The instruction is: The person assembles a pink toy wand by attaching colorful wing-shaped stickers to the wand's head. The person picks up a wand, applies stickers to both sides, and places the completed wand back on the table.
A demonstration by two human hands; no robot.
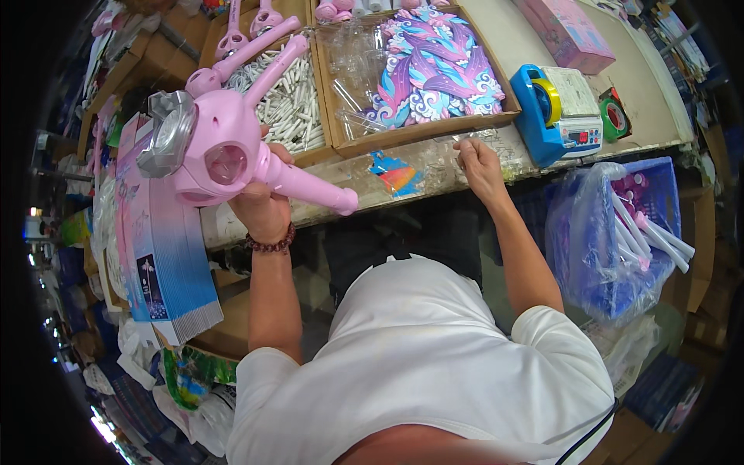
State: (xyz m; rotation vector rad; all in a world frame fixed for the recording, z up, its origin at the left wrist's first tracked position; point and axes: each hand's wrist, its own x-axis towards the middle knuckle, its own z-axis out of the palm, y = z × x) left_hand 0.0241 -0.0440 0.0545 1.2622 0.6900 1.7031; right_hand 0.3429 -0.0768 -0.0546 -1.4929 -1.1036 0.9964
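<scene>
One view only: a wide fisheye camera worn on the person's head, looking steeply down over the white-shirted torso toward the workbench (496, 31) ahead, upright and unmirrored, with a black rim around the circular field and straight edges bowing near it. The left hand (263, 203) and right hand (478, 164) sit close, at mid-frame, forearms entering from below. The far trays on the bench lie at the top edge, floor clutter fills both sides; no second view shares the scene.
</scene>
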